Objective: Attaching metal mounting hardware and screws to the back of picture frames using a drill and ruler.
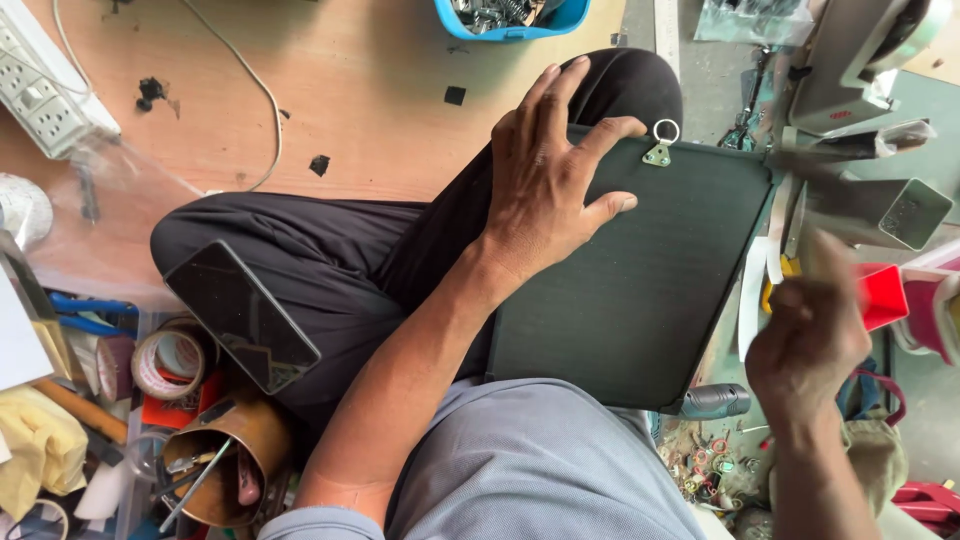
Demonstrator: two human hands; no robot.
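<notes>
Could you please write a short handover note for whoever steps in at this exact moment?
Left hand: spread flat on the dark green board, pinning it on the lap.
Right hand: off the board's right edge, blurred; cannot tell whether it holds anything.
Board: lies across the legs, back side up.
Done: a small metal ring hanger sits at the top edge.
Left: cannot tell from this view.
Nearby: phone on the knee, tape roll at the left.

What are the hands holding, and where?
The left hand presses flat on the dark green board, near its top edge by the metal ring. The right hand is blurred; whether it holds anything cannot be told.
</notes>
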